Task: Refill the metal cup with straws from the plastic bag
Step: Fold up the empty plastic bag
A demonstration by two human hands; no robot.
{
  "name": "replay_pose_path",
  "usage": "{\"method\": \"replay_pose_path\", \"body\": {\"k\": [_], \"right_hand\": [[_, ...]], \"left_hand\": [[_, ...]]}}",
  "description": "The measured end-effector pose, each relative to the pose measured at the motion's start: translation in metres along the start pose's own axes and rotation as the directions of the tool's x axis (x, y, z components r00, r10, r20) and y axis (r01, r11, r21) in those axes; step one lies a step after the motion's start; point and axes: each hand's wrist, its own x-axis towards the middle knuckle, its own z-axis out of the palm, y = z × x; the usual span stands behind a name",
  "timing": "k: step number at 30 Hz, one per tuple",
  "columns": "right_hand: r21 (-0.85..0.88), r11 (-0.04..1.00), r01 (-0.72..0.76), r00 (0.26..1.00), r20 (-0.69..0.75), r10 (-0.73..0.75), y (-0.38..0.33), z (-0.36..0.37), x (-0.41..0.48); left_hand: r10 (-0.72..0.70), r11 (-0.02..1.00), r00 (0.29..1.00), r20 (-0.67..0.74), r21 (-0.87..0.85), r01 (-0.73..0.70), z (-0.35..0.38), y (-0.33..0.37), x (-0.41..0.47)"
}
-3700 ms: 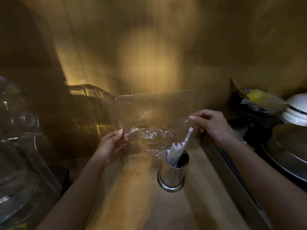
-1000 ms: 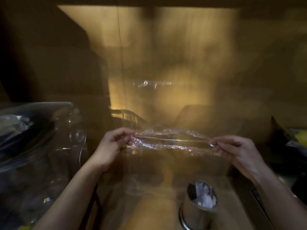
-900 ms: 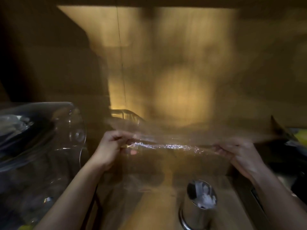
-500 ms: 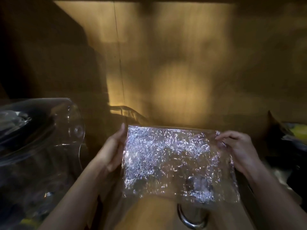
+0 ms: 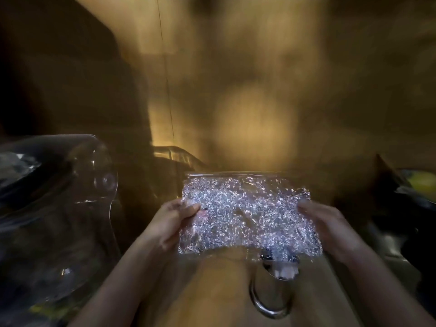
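I hold a crinkled clear plastic bag [image 5: 245,213] flat in front of me, glinting in the light, with no straws visible in it. My left hand [image 5: 172,220] grips its left edge and my right hand [image 5: 330,225] grips its right edge. Below the bag's lower right corner stands the metal cup [image 5: 271,296] on the wooden counter [image 5: 212,291]. White wrapped straws [image 5: 286,272] show in the cup's mouth, partly covered by the bag.
A large clear plastic dome [image 5: 59,208] fills the left side. A wooden wall [image 5: 247,102] rises close behind the counter. At the far right sit a dark container with something yellow [image 5: 422,185] and dim metal surfaces [image 5: 389,244].
The bag, stretched into a thin strip a second ago, is now spread flat facing me. Both hands have slid lower along its side edges since half a second ago.
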Motion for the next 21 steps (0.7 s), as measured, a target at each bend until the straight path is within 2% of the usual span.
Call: {"method": "replay_pose_path", "body": {"k": [6, 10, 16, 19, 21], "right_hand": [[-0.005, 0.998, 0.069, 0.998, 0.017, -0.068, 0.004, 0.001, -0.007], [-0.017, 0.998, 0.056, 0.998, 0.042, -0.055, 0.007, -0.002, -0.006], [-0.097, 0.994, 0.055, 0.998, -0.016, -0.057, 0.017, -0.004, -0.003], [-0.238, 0.97, 0.039, 0.994, -0.092, -0.063, 0.013, -0.006, 0.0], [-0.372, 0.925, 0.076, 0.962, -0.218, -0.166, 0.004, -0.008, 0.002]], "left_hand": [[0.048, 0.998, 0.999, -0.016, 0.029, -0.048, 0.003, 0.003, 0.0], [0.103, 0.99, 0.995, -0.003, 0.102, -0.102, 0.002, 0.005, 0.001], [0.189, 0.967, 0.982, 0.001, 0.176, -0.186, 0.005, 0.005, -0.002], [0.255, 0.916, 0.967, -0.019, 0.324, -0.235, 0.008, 0.01, -0.006], [0.302, 0.866, 0.953, 0.016, 0.414, -0.281, 0.008, 0.019, -0.01]]}}
